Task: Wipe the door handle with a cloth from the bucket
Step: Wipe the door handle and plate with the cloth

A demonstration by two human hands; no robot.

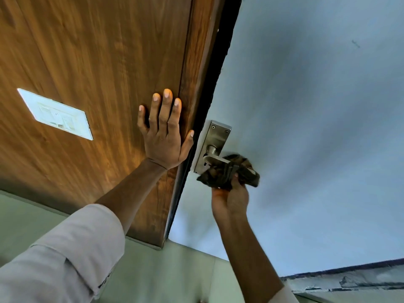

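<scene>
A metal lever door handle [213, 159] on a steel backplate [215, 138] is fixed to the pale blue-grey door [306, 127]. My right hand [230, 197] grips a dark patterned cloth [227, 171] bunched around the outer end of the lever, which the cloth partly hides. My left hand [165, 132] lies flat with fingers spread on the brown wooden panel [98, 62] just left of the door's edge. No bucket is in view.
A white switch plate [55, 113] is mounted on the wooden panel at the left. Pale green floor tiles [164, 270] lie below. A worn threshold strip [349, 278] runs along the door's bottom at the lower right.
</scene>
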